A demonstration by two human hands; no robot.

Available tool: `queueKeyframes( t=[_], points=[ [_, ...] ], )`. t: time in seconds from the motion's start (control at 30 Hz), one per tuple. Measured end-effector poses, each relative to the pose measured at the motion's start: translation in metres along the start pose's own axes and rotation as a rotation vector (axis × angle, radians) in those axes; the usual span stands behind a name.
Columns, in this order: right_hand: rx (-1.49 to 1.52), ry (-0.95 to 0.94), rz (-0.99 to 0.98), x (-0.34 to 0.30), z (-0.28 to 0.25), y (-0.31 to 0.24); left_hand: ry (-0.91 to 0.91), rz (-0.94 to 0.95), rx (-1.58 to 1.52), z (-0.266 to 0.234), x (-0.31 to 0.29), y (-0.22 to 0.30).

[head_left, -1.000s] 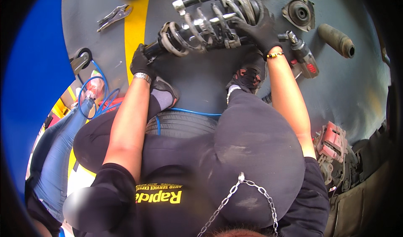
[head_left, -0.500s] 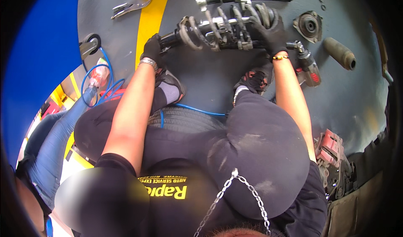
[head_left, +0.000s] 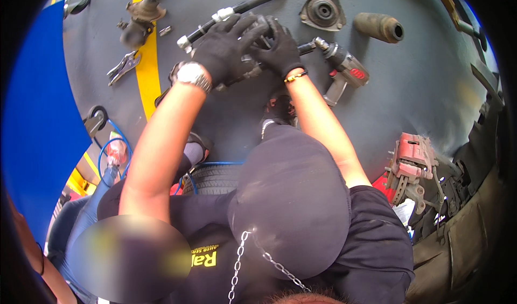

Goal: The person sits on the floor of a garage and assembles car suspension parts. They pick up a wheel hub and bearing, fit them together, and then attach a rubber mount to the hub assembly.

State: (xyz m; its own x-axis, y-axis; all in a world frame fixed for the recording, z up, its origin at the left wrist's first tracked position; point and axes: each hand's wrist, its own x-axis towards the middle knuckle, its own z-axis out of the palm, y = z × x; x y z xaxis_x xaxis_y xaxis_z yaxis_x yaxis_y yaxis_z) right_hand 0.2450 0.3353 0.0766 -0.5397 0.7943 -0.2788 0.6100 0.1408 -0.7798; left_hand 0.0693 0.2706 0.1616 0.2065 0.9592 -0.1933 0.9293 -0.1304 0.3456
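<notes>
Both my hands wear black gloves and meet over the coil spring (head_left: 263, 30) of a shock absorber strut. My left hand (head_left: 223, 48) lies across the spring, fingers bent over its coils. Close beside it, my right hand (head_left: 279, 49) curls round the spring's right end. The gloves hide most of the coils; part of the strut (head_left: 245, 76) shows below them. Just beyond my hands runs a spring compressor's black bar (head_left: 261, 0) with silver clamps. An impact wrench (head_left: 349, 69) lies right of my right hand, its socket near a dark rod end.
A round strut mount (head_left: 323, 10) and a worn cylindrical sleeve (head_left: 378, 27) lie at the far right. Locking pliers (head_left: 124, 67) and a rusty metal part (head_left: 144, 14) are left. A red brake caliper (head_left: 414, 152) sits right. Near my legs are a tyre (head_left: 215, 179) and blue hose (head_left: 127, 156).
My left hand has left the strut's left end and come onto the spring beside my right hand. The view has shifted, so the floor items appear farther left.
</notes>
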Motion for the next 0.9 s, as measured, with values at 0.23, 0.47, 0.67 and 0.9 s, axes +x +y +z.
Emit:
queueKeyframes(
  t=[0.23,0.47,0.67,0.9],
  points=[
    [0.324,-0.167,0.032,-0.001,-0.016,0.021,-0.386,0.169,0.073,0.008,0.079,-0.008],
    [0.378,-0.254,0.128,-0.001,-0.034,0.029,-0.497,0.132,0.061,0.008,0.085,-0.015],
    [0.017,0.265,0.018,0.016,-0.104,0.044,-0.53,0.095,-0.001,0.008,0.088,-0.017],
    [-0.357,-0.122,0.283,0.12,-0.15,0.178,-0.456,0.105,-0.019,0.011,0.087,-0.013]
  ],
)
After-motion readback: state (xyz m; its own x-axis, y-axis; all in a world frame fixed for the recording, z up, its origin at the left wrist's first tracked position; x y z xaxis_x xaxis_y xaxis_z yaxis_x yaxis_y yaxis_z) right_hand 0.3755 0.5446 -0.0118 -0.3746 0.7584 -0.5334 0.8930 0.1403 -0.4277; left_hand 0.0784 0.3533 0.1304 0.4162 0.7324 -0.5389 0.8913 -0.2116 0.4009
